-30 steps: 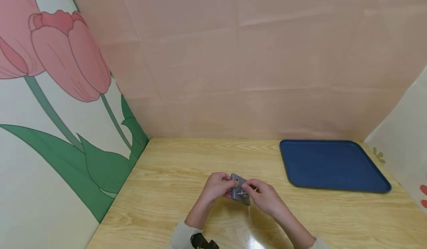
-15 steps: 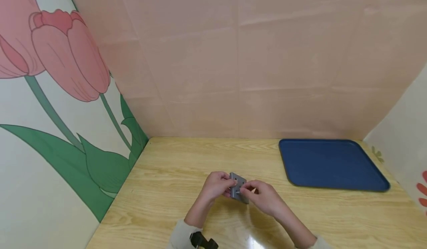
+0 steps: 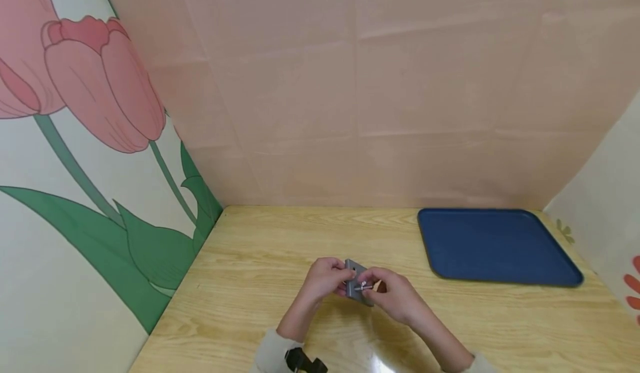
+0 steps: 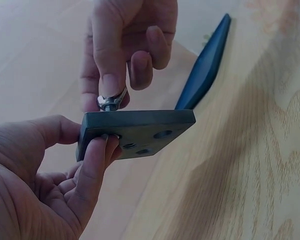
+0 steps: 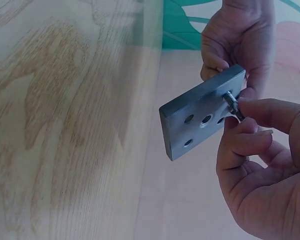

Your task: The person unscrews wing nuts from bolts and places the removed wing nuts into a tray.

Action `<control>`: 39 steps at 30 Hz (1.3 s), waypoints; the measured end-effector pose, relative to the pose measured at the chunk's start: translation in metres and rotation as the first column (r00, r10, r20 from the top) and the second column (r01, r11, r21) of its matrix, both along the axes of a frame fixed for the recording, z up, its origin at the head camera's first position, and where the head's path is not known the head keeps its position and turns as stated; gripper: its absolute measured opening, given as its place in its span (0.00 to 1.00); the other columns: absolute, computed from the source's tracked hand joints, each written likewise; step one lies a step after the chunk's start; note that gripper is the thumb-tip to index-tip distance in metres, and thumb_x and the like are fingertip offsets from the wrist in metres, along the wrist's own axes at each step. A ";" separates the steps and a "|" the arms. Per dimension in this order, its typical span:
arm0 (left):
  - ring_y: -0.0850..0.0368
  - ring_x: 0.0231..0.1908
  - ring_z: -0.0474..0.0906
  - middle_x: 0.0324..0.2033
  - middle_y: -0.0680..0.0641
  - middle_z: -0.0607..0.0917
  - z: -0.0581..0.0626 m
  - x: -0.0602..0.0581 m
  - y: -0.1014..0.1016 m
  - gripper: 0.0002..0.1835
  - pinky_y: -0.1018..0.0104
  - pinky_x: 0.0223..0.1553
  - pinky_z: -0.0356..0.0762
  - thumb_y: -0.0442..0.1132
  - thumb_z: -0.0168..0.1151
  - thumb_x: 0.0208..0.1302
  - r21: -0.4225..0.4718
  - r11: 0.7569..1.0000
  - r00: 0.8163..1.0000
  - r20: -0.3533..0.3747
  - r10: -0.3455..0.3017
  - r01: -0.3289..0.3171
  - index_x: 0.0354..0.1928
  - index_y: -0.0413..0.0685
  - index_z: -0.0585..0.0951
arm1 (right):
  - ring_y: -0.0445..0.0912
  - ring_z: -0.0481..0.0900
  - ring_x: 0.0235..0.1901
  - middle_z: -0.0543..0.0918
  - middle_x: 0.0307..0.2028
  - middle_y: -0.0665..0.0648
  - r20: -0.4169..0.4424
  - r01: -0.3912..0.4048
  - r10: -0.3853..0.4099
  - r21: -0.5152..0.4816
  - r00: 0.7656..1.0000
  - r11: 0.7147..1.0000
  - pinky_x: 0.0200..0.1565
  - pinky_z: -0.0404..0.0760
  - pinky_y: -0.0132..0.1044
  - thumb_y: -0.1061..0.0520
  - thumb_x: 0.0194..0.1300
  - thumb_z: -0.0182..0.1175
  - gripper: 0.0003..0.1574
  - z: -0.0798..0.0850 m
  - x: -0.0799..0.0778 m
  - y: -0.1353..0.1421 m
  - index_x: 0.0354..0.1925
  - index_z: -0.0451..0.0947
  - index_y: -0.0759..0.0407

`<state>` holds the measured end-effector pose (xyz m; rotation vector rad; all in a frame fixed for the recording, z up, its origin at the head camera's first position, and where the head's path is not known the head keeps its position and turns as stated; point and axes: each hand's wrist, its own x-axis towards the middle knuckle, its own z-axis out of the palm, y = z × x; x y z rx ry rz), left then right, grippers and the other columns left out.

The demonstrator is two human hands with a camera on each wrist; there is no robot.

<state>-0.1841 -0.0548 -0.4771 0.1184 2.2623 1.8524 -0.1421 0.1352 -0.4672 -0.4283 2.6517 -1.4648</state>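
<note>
A grey metal plate [image 3: 358,297] with several holes is held up over the table, tilted. My left hand [image 3: 322,279] pinches it by one end, thumb on one face and fingertips [image 4: 92,155] on the other. A threaded bolt [image 5: 230,100] stands out of the hole nearest that end, with a wing nut [image 4: 109,102] on it, apart from the plate's face. My right hand [image 3: 397,298] pinches the wing nut between thumb and index finger, its other fingers curled. In the left wrist view, the left fingertips cover the bolt's far end beneath the plate.
A blue tray [image 3: 500,248] lies at the back right of the wooden table [image 3: 280,234]. Behind the table stands a pinkish-beige backdrop [image 3: 360,112]; a tulip-patterned wall panel [image 3: 105,84] is on the left. The left wrist wears a black strap [image 3: 302,362].
The right thumb and fingers have shifted about the wing nut, covering it half a second ago and showing it again now. The left hand and plate have stayed almost in place.
</note>
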 end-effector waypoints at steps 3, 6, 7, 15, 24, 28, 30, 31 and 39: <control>0.58 0.21 0.82 0.24 0.47 0.85 0.000 0.000 0.000 0.08 0.65 0.23 0.85 0.35 0.70 0.58 0.000 1.000 1.000 0.004 0.003 -0.003 0.32 0.36 0.82 | 0.41 0.71 0.24 0.81 0.37 0.51 -0.002 0.008 -0.008 -0.010 1.000 1.000 0.23 0.72 0.31 0.59 0.66 0.66 0.09 -0.001 0.000 0.000 0.45 0.82 0.50; 0.58 0.22 0.82 0.24 0.46 0.86 -0.001 -0.001 0.000 0.08 0.65 0.23 0.84 0.35 0.70 0.58 -0.005 1.000 1.000 0.006 0.004 -0.004 0.32 0.37 0.82 | 0.42 0.71 0.25 0.81 0.35 0.49 -0.004 0.043 -0.043 -0.013 0.999 0.999 0.24 0.71 0.32 0.55 0.70 0.64 0.07 0.000 -0.001 -0.001 0.46 0.82 0.48; 0.58 0.22 0.82 0.24 0.46 0.86 -0.001 -0.001 0.000 0.08 0.65 0.23 0.84 0.35 0.70 0.58 -0.007 1.000 1.000 0.007 0.004 -0.004 0.32 0.37 0.82 | 0.42 0.71 0.25 0.81 0.34 0.49 -0.003 0.063 -0.063 -0.013 0.998 0.998 0.25 0.71 0.32 0.54 0.71 0.63 0.06 0.000 -0.001 -0.002 0.46 0.82 0.48; 0.57 0.21 0.82 0.25 0.46 0.86 -0.001 -0.001 0.000 0.08 0.61 0.24 0.86 0.35 0.71 0.57 -0.006 1.000 1.000 -0.001 -0.006 0.006 0.33 0.37 0.82 | 0.43 0.73 0.31 0.81 0.33 0.48 0.033 0.179 -0.180 0.031 0.983 0.983 0.31 0.72 0.36 0.49 0.74 0.59 0.10 -0.003 -0.004 -0.005 0.45 0.83 0.52; 0.57 0.21 0.82 0.25 0.46 0.86 -0.003 -0.002 0.000 0.09 0.63 0.24 0.86 0.35 0.71 0.57 0.004 1.000 1.000 0.007 -0.003 0.003 0.33 0.36 0.82 | 0.43 0.74 0.33 0.83 0.34 0.47 0.049 0.140 -0.142 0.046 0.989 0.989 0.32 0.73 0.36 0.50 0.73 0.61 0.09 -0.004 -0.004 -0.004 0.43 0.84 0.51; 0.58 0.21 0.81 0.24 0.46 0.86 -0.002 -0.002 -0.001 0.08 0.64 0.23 0.85 0.35 0.71 0.57 -0.003 1.000 1.000 0.002 0.002 -0.002 0.32 0.37 0.82 | 0.43 0.74 0.32 0.83 0.34 0.48 0.066 0.135 -0.138 0.049 0.988 0.990 0.29 0.73 0.36 0.48 0.72 0.61 0.11 -0.004 -0.003 -0.005 0.44 0.85 0.52; 0.58 0.21 0.81 0.24 0.46 0.86 -0.002 -0.002 -0.002 0.08 0.64 0.23 0.85 0.35 0.71 0.57 -0.005 1.000 1.000 0.003 0.003 -0.003 0.32 0.37 0.82 | 0.43 0.74 0.32 0.83 0.34 0.48 0.069 0.134 -0.137 0.050 0.988 0.990 0.28 0.73 0.36 0.48 0.72 0.62 0.13 -0.003 -0.003 -0.006 0.45 0.85 0.53; 0.58 0.21 0.81 0.24 0.46 0.86 -0.002 -0.002 -0.002 0.08 0.64 0.23 0.85 0.35 0.71 0.57 -0.007 1.000 1.000 0.003 0.002 -0.002 0.32 0.37 0.82 | 0.43 0.73 0.32 0.83 0.34 0.48 0.071 0.133 -0.136 0.051 0.988 0.990 0.28 0.73 0.36 0.47 0.71 0.62 0.13 -0.002 -0.003 -0.006 0.45 0.85 0.53; 0.58 0.21 0.82 0.25 0.46 0.86 -0.001 -0.002 -0.004 0.08 0.67 0.22 0.84 0.36 0.71 0.58 -0.005 1.000 1.000 0.007 0.000 0.000 0.33 0.37 0.82 | 0.45 0.73 0.33 0.82 0.34 0.48 0.075 0.085 -0.089 0.053 0.993 0.995 0.29 0.72 0.36 0.48 0.68 0.65 0.12 0.000 -0.001 -0.004 0.43 0.85 0.53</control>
